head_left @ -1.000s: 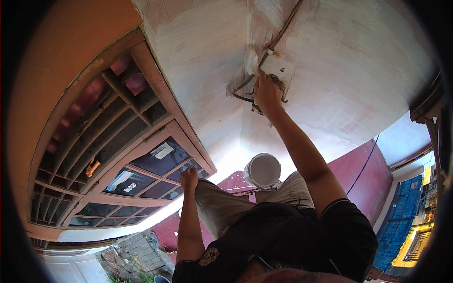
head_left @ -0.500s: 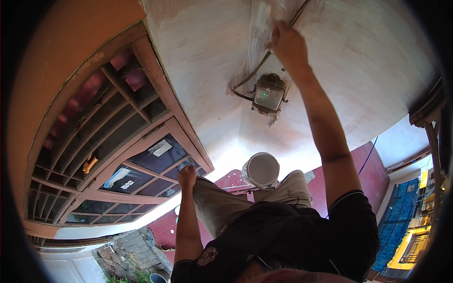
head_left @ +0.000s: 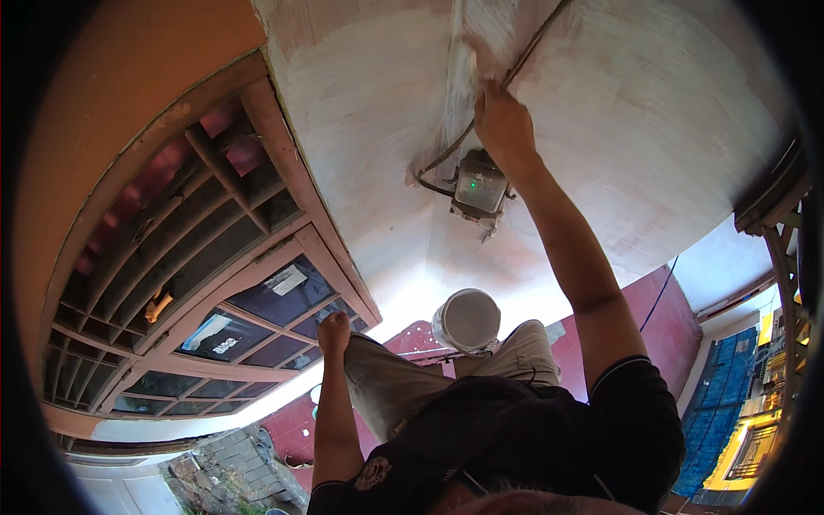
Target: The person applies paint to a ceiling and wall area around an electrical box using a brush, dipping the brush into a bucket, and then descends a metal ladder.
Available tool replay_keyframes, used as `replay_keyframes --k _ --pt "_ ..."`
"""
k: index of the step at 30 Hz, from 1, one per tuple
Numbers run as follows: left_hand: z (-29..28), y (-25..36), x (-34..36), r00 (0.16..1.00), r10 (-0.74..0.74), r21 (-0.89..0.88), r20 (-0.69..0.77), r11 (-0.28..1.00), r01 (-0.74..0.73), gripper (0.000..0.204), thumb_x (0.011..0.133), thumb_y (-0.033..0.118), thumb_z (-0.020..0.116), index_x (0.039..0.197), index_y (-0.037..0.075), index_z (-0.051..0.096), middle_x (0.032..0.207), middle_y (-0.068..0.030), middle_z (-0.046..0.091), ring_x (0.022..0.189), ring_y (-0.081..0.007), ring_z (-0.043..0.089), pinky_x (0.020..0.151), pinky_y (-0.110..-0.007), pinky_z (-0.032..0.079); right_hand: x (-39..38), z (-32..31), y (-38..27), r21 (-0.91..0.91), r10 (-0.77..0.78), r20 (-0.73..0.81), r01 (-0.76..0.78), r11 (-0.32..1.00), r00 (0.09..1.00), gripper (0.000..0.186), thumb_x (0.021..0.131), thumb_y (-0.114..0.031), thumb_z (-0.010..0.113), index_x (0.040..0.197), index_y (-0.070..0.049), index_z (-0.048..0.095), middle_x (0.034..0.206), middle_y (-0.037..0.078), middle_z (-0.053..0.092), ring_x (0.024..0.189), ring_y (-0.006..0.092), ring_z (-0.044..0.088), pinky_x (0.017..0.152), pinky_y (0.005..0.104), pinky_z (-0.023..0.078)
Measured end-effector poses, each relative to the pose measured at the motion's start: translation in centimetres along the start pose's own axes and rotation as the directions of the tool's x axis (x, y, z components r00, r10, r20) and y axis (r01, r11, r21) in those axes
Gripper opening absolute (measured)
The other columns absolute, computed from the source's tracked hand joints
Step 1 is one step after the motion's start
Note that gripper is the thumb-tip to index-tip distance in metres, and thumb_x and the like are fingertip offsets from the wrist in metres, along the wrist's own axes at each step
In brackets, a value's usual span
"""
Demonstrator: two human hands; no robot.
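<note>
My right hand [head_left: 505,124] is raised to the whitish wall [head_left: 360,112], its fingers closed around a paintbrush [head_left: 482,58] blurred by motion. The brush tip is at the streaked white patch where two wall faces meet, just left of a dark cable [head_left: 542,34]. Right below the hand, an electric meter [head_left: 481,187] with a green light is fixed to the wall, partly hidden by my wrist. My left hand [head_left: 334,333] is closed beside the window frame, low on the left; what it grips, if anything, is hidden. A white bucket [head_left: 439,324] sits by my knees.
A wooden window [head_left: 292,225] with several panes and slatted vents takes up the left side. Far below lies a red tiled floor [head_left: 592,343]. At the right are a blue sheet [head_left: 719,412] and a wooden lattice [head_left: 785,249].
My right hand has come down and slightly left along the cable, closer to the meter, with the brush in it. My left hand stays closed by the window.
</note>
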State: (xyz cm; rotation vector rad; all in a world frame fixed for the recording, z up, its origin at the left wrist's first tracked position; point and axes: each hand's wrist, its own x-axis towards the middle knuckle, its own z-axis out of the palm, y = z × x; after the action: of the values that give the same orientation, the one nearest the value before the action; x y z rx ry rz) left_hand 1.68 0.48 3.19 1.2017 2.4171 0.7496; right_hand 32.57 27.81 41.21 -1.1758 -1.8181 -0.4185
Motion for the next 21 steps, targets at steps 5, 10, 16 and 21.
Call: replay_keyframes --k 5,10,16,21 --pt "-0.4 0.2 -0.1 1.0 -0.002 -0.035 -0.01 0.999 0.002 0.042 0.092 0.039 0.05 0.087 0.004 0.072 0.094 -0.0246 0.069 0.091 -0.0468 0.065 0.08 -0.053 0.051 2.2 -1.9 0.6 0.052 -0.038 0.064 0.035 0.998 0.997 0.012 0.093 -0.016 0.056 0.096 -0.004 0.058 0.085 0.022 0.068 0.082 0.0426 0.067 0.074 0.0525 0.053" --pt "-0.4 0.3 -0.2 1.0 -0.019 -0.019 -0.009 1.0 0.019 0.042 0.092 0.04 0.05 0.088 0.004 0.071 0.095 -0.0243 0.07 0.092 -0.0469 0.065 0.081 -0.053 0.051 12.0 -6.0 0.3 -0.079 -0.226 -0.061 0.221 0.972 0.972 0.015 0.094 -0.018 0.054 0.099 -0.004 0.059 0.085 0.022 0.067 0.083 0.0423 0.066 0.074 0.0521 0.053" --pt "-0.4 0.6 -0.3 0.999 -0.037 -0.018 -0.006 0.999 0.037 0.042 0.092 0.041 0.05 0.089 0.005 0.071 0.095 -0.0235 0.07 0.091 -0.0472 0.065 0.08 -0.054 0.051 16.8 -9.3 -2.7 -0.062 -0.217 -0.291 0.208 0.976 0.932 0.013 0.09 -0.011 0.054 0.093 0.002 0.057 0.082 0.027 0.066 0.081 0.0451 0.066 0.074 0.0526 0.053" --pt "-0.3 0.4 0.0 0.999 -0.006 -0.008 -0.034 1.0 0.006 0.041 0.092 0.04 0.051 0.087 0.005 0.071 0.093 -0.0233 0.07 0.09 -0.0471 0.065 0.079 -0.054 0.051 11.4 -4.7 -0.8 -0.076 -0.17 -0.201 0.158 0.985 0.965 0.019 0.092 -0.013 0.055 0.108 -0.002 0.055 0.086 0.024 0.065 0.079 0.0432 0.066 0.07 0.0511 0.055"
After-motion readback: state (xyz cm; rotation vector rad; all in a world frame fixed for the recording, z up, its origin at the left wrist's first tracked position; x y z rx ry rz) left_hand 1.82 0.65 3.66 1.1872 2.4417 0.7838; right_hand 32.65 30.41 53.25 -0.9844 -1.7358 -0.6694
